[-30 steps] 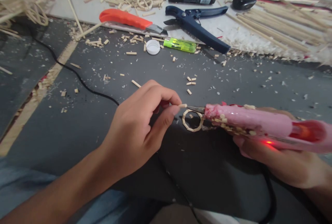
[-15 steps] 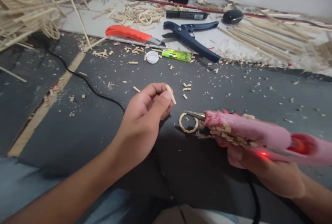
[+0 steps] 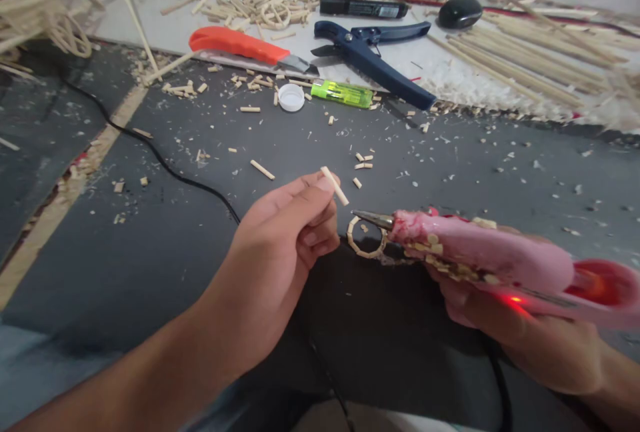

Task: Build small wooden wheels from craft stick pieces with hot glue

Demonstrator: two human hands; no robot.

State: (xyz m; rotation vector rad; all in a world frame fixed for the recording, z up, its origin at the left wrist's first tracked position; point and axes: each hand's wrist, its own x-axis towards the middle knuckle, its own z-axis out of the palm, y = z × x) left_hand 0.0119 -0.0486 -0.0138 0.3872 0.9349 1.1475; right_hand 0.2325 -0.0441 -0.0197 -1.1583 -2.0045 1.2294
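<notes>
Between thumb and fingers of my left hand [image 3: 295, 219] is a short wooden stick [image 3: 335, 187], its lower end pointing at the nozzle of a pink hot glue gun [image 3: 480, 245]. My right hand [image 3: 530, 339] is wrapped round the gun's handle from below, and a red light glows on the gun's side. The metal nozzle tip is close to the stick; a small gap shows between them. Under the nozzle, on the dark surface, lies a small ring of glued wooden pieces [image 3: 354, 245], partly covered by the gun. Wood bits stick to the gun's side.
Behind my hands lie an orange box cutter [image 3: 237, 44], blue cutters [image 3: 380, 65], a green-handled screwdriver [image 3: 343, 93], a white cap [image 3: 291, 97] and a black marker [image 3: 364, 8]. Wooden sticks [image 3: 530, 62] are at the right back. A black cable [image 3: 170, 169] crosses the left side.
My left hand has turned slightly and brought the stick nearer the nozzle. A loose stick behind that hand shows more fully. The whole view has shifted a little.
</notes>
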